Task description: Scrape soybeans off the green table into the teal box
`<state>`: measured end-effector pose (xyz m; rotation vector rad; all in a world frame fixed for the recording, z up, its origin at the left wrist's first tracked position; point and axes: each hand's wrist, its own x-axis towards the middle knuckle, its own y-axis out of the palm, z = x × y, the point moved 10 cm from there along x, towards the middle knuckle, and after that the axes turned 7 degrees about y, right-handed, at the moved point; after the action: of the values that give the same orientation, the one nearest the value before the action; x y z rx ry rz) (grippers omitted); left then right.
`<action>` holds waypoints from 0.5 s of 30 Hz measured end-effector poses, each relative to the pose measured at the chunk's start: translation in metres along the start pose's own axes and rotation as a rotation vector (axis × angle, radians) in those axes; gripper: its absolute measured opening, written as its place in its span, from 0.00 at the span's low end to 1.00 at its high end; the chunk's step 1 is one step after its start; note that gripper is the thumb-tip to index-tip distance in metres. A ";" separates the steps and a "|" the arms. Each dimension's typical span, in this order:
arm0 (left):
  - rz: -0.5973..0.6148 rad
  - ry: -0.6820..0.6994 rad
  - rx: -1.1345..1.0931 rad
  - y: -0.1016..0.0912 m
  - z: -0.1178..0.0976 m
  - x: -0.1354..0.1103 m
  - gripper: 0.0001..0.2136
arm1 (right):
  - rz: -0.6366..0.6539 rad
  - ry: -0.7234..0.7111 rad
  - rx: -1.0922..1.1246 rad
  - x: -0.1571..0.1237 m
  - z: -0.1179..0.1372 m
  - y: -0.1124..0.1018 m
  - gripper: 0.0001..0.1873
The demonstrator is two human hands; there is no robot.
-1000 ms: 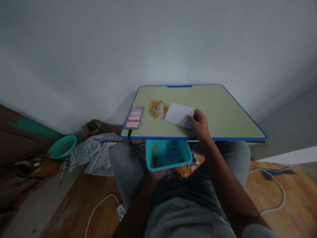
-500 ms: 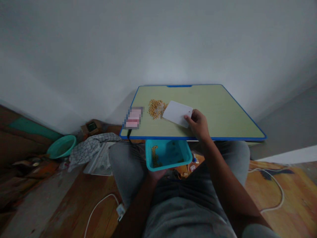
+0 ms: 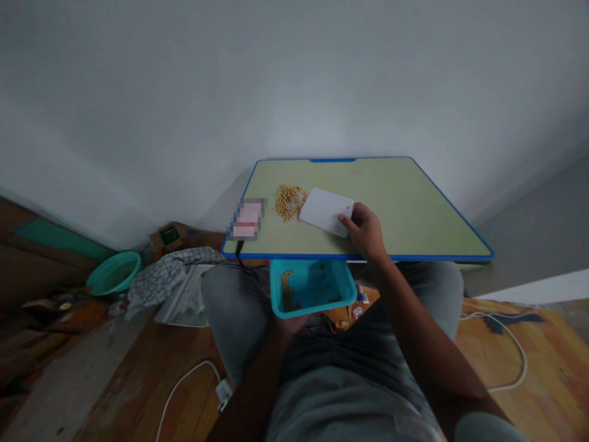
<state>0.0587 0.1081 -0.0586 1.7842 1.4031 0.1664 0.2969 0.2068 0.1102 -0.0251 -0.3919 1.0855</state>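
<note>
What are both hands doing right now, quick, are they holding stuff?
Left hand: under the turquoise tub, seemingly supporting it; fingers hidden, so open or closed can't be told.
Right hand: closed, holding the flat white piece.

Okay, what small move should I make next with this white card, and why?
Probably slide the white card slightly left: your right grip holds it, its edge beside the beans, and your left grip is under the teal tub.

Your pale green counter (image 3: 418,212) has a blue rim (image 3: 437,257). Golden beans (image 3: 285,204) lie heaped on it; left of the beans, slightly nearer you, sits a pixelated pinkish object (image 3: 247,220).
</note>
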 end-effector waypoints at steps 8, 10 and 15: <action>-0.018 -0.039 -0.218 -0.006 0.008 0.006 0.38 | 0.048 -0.001 0.003 -0.002 0.004 0.004 0.13; -0.022 -0.045 -0.205 -0.004 0.008 0.005 0.37 | 0.037 -0.003 -0.001 -0.002 0.006 0.003 0.12; -0.043 -0.048 -0.174 -0.001 0.007 0.002 0.38 | -0.006 0.016 0.022 -0.002 0.003 0.000 0.13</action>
<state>0.0628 0.1057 -0.0643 1.6044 1.3494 0.2159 0.2955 0.2046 0.1129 -0.0131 -0.3656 1.0833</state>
